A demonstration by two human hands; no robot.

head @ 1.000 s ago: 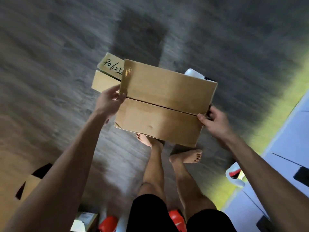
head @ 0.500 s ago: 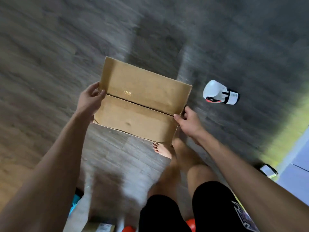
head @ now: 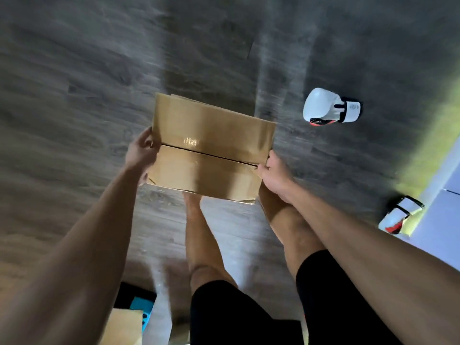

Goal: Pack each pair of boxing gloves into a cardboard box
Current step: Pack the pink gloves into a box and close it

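Cardboard box (head: 211,150) held in mid-air over grey wood-plank floor (head: 99,70), in front of the person, above their bare legs. Floor fills most of the view, blurred. Pale surface (head: 443,220) along the right edge, with a yellow-green strip (head: 428,155) beside it.

Person stands, both arms stretched forward and down to the box, in black shorts (head: 224,314). Feet are hidden under the box.

Box is brown, flaps closed, with a dark seam running side to side across the face toward the camera and a small glare spot near the seam. It is tilted, right end lower. Cannot tell if this face is the top or the bottom.

Second box (head: 124,324), partly seen at the bottom edge left of the legs, sits on the floor, with a blue item (head: 142,310) just beside it, too blurred to name.

White boxing glove (head: 328,107) lies on the floor right of the held box, well apart from it, cuff pointing right, with black and red trim. Another white glove (head: 398,216) lies lower right, at the edge of the pale surface.

Left hand (head: 140,153) grips the box's left end, fingers curled round the edge near the seam. Right hand (head: 273,175) grips the right end, thumb on top at the seam, fingers under and out of sight.
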